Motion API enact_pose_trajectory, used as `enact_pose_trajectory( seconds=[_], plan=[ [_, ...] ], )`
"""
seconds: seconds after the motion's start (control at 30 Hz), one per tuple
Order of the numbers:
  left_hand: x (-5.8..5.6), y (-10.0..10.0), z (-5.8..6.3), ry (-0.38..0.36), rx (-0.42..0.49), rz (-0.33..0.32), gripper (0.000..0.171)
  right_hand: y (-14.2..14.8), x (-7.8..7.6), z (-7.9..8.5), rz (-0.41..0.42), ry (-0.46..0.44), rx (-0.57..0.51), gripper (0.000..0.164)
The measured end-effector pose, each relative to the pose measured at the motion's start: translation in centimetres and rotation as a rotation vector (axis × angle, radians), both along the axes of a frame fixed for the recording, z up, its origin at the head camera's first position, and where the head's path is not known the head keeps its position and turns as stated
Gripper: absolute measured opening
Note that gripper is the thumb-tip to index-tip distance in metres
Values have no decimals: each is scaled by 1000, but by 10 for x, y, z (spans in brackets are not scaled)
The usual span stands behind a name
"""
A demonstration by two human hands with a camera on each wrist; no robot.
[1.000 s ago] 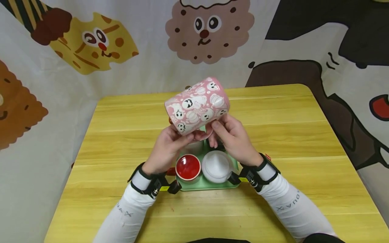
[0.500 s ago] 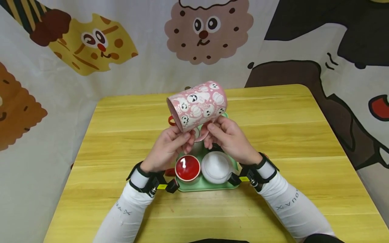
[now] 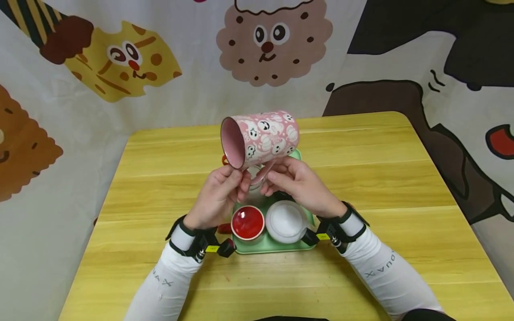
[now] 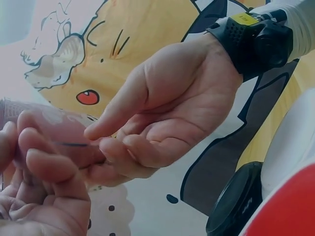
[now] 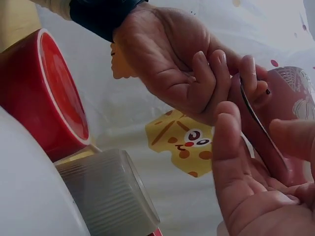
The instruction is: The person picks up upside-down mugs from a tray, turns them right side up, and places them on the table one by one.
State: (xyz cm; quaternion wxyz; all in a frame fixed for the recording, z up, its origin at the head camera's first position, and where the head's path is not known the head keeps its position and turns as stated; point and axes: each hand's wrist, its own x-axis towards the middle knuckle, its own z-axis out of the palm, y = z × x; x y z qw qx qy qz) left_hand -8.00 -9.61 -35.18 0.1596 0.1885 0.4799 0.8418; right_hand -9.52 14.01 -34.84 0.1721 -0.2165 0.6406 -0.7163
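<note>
A pink mug (image 3: 269, 133) patterned with white ghosts and pumpkins is held up on its side above the tray. Its mouth faces left and a little toward me, showing a plain pink inside, and its handle (image 3: 263, 173) points down. My left hand (image 3: 214, 196) pinches the lower rim between thumb and fingers. On the other side, my right hand (image 3: 303, 187) pinches the handle near the base end. In the right wrist view, the dark-lined handle (image 5: 263, 132) runs between both hands. Some fingertips are hidden behind the mug.
Below the hands a green tray (image 3: 277, 246) lies on the wooden table (image 3: 381, 187). It carries a mug with a red inside (image 3: 248, 222), a white rounded vessel (image 3: 286, 221) and, farther back, a ribbed clear container (image 5: 110, 191). A cartoon-printed cloth (image 3: 192, 98) hangs behind the table.
The mug has turned so its mouth, hidden at first, now shows at the left. It has sunk slightly and lies more level. Both hands keep hold of it.
</note>
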Motion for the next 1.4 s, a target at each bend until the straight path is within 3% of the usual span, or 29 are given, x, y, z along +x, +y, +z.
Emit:
enact_pose_trajectory(
  seconds=[0.27,0.43,0.7,1.03,1.4],
  plan=[
    [-6,-6,3,-27,9,159,25,7,-2,1,77,70,94,42],
    [-15,-15,4,-63,-22,282,27,19,-4,4,81,135,145,46],
    [-31,-35,6,-71,-41,409,31,52,-13,10,-30,228,276,46],
    [-48,-62,2,-13,-112,573,30,94,-25,10,-289,304,544,49],
    [-67,-78,-21,-34,-151,712,45,110,-28,-3,-310,396,766,63]
  ],
)
